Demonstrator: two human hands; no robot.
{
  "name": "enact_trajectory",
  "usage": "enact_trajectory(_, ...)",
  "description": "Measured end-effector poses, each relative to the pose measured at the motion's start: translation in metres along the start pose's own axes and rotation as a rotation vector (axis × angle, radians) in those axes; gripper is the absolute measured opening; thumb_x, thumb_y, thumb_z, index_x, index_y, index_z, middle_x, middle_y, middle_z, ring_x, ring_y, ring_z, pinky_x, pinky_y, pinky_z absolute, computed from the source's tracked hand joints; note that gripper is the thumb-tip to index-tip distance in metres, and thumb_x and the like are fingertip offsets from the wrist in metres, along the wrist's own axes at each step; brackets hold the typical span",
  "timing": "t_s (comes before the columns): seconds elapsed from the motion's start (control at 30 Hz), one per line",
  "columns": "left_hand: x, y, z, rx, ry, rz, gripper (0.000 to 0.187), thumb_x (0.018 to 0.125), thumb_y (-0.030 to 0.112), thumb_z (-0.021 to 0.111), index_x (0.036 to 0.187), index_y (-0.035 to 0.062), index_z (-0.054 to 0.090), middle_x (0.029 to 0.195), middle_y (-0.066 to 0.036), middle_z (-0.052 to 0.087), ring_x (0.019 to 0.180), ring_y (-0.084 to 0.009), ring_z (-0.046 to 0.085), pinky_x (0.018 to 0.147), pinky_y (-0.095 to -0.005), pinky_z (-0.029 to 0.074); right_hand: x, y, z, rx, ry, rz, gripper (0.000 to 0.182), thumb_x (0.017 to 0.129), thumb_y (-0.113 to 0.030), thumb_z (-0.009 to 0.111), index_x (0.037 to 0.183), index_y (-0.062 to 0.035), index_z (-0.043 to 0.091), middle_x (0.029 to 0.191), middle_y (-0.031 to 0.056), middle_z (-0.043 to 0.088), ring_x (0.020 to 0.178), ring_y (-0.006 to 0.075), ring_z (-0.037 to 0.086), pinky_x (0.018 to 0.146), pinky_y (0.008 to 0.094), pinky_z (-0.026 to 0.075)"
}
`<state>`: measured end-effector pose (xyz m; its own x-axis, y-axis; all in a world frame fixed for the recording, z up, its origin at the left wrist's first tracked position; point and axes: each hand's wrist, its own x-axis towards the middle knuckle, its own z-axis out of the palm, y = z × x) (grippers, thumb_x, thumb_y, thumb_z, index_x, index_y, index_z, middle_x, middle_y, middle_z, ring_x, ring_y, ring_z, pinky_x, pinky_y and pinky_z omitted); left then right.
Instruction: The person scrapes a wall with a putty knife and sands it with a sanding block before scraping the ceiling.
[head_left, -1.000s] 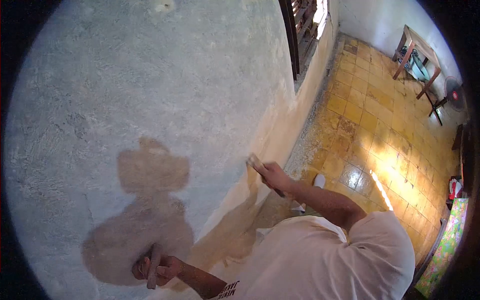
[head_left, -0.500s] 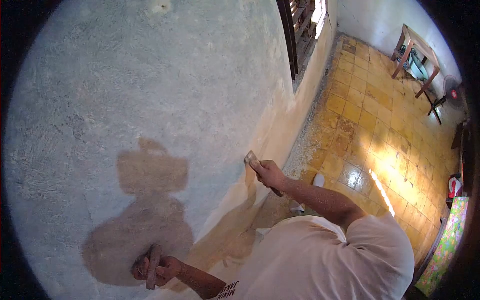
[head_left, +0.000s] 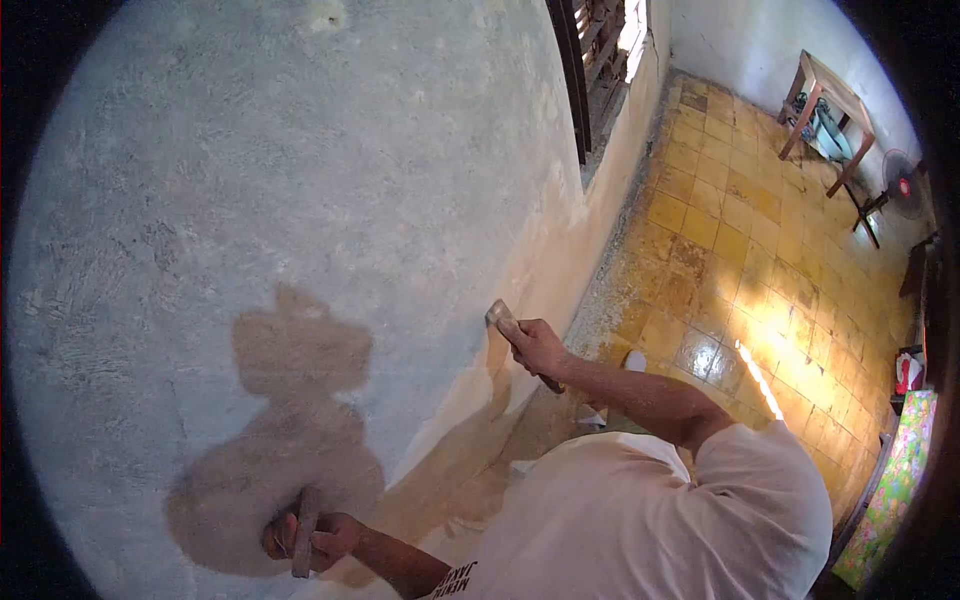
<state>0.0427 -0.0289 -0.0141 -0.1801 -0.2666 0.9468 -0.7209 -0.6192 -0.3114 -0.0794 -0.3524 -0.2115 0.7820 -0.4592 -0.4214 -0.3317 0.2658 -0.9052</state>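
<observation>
My right hand (head_left: 540, 352) is closed around a long, flat scraper-like tool (head_left: 503, 318). The tool's pale broad end lies right at the plastered wall (head_left: 330, 180), and its dark tail sticks out below my fist. Lower left, my left hand (head_left: 335, 538) grips an upright, narrow, flat brown bar (head_left: 305, 530) close to the wall, fingers wrapped round it. I cannot tell exactly what kind of tool this bar is. Around my left hand the wall carries my dark shadow (head_left: 290, 450). Grey-blue plaster gives way to a tan strip (head_left: 540, 250) near my right hand.
A barred window (head_left: 605, 60) opens in the wall at the top. Yellow floor tiles (head_left: 720, 210) run along the right, with pale debris (head_left: 605, 290) at the wall's foot. Farther off stand a wooden table (head_left: 840, 85), a fan (head_left: 903, 186) and a flowered cloth (head_left: 890, 480).
The view has shifted very slightly, and my shadow's head outline has changed a little. Both hands keep their grips and stay almost in place at the wall.
</observation>
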Motion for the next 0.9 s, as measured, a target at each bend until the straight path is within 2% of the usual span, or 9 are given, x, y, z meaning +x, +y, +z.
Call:
enact_trajectory(0.17,0.008,0.007,0.006,0.006,0.016,0.054,0.037,0.092,0.027,0.036,0.079,-0.0008,0.057,0.075,-0.010,0.059,0.072,-0.0276,0.051,0.070,-0.0462,0.040,-0.019,-0.006,-0.014,0.112,0.003,-0.030,0.052,0.090,-0.050,0.044,0.062,-0.0073,0.044,0.050,0.0000,0.043,0.040,0.0093,0.042,0.037,0.0261,0.036)
enact_trajectory(0.23,0.005,0.005,0.003,0.001,-0.005,0.051,0.038,0.093,0.027,0.035,0.079,-0.0012,0.058,0.074,-0.010,0.059,0.072,-0.0272,0.051,0.070,-0.0457,0.041,-0.031,0.015,-0.012,0.081,0.039,0.088,0.051,0.090,-0.050,0.044,0.061,-0.0084,0.043,0.050,0.0002,0.043,0.039,0.0096,0.043,0.036,0.0259,0.036)
enact_trajectory(0.33,0.010,0.008,0.004,-0.025,-0.043,0.023,0.038,0.093,0.027,0.035,0.079,-0.0009,0.058,0.075,-0.009,0.058,0.073,-0.0277,0.051,0.070,-0.0455,0.041,-0.038,0.030,-0.005,0.043,-0.023,0.137,0.051,0.090,-0.050,0.044,0.061,-0.0083,0.044,0.050,0.0004,0.043,0.039,0.0096,0.043,0.036,0.0258,0.036)
enact_trajectory(0.43,-0.009,-0.006,-0.002,0.095,0.003,0.028,0.038,0.093,0.028,0.036,0.081,-0.0005,0.058,0.076,-0.009,0.059,0.075,-0.0277,0.051,0.070,-0.0453,0.041,-0.004,-0.007,0.004,0.139,0.011,0.046,0.051,0.091,-0.050,0.044,0.061,-0.0085,0.044,0.049,0.0006,0.043,0.038,0.0098,0.042,0.035,0.0260,0.036)
enact_trajectory(0.5,-0.003,-0.005,0.001,0.051,0.006,0.022,0.037,0.093,0.028,0.036,0.082,-0.0003,0.057,0.076,-0.009,0.059,0.075,-0.0277,0.051,0.070,-0.0452,0.041,-0.004,-0.011,0.000,0.149,0.031,0.053,0.052,0.090,-0.050,0.044,0.060,-0.0084,0.045,0.049,0.0008,0.043,0.037,0.0099,0.042,0.035,0.0261,0.036)
enact_trajectory(0.67,0.004,0.005,0.004,-0.026,0.029,-0.027,0.037,0.092,0.030,0.037,0.083,0.0003,0.057,0.075,-0.009,0.058,0.077,-0.0277,0.050,0.070,-0.0452,0.040,-0.030,0.019,-0.005,0.133,0.054,0.021,0.054,0.090,-0.051,0.045,0.058,-0.0072,0.046,0.046,0.0012,0.042,0.036,0.0104,0.042,0.035,0.0265,0.036)
enact_trajectory(0.77,-0.003,-0.004,0.000,-0.001,-0.005,0.042,0.037,0.092,0.031,0.038,0.083,0.0006,0.057,0.076,-0.009,0.058,0.077,-0.0281,0.050,0.070,-0.0453,0.040,-0.030,0.036,0.000,-0.020,0.079,0.103,0.055,0.089,-0.052,0.046,0.059,-0.0055,0.048,0.046,0.0014,0.042,0.037,0.0112,0.044,0.035,0.0268,0.037)
enact_trajectory(0.83,0.007,0.006,0.007,-0.007,0.033,0.045,0.038,0.091,0.032,0.037,0.083,0.0008,0.057,0.075,-0.009,0.058,0.075,-0.0282,0.050,0.070,-0.0454,0.040,-0.019,0.014,0.005,-0.051,0.102,-0.019,0.056,0.089,-0.052,0.046,0.060,-0.0046,0.047,0.046,0.0012,0.043,0.037,0.0115,0.044,0.035,0.0270,0.037)
enact_trajectory(0.9,0.004,0.008,0.003,-0.013,0.012,0.009,0.038,0.091,0.032,0.037,0.082,0.0010,0.057,0.075,-0.009,0.058,0.074,-0.0279,0.050,0.069,-0.0454,0.040,-0.001,0.002,0.006,-0.002,0.099,0.007,0.056,0.089,-0.052,0.046,0.060,-0.0048,0.047,0.046,0.0012,0.043,0.037,0.0113,0.044,0.035,0.0270,0.037)
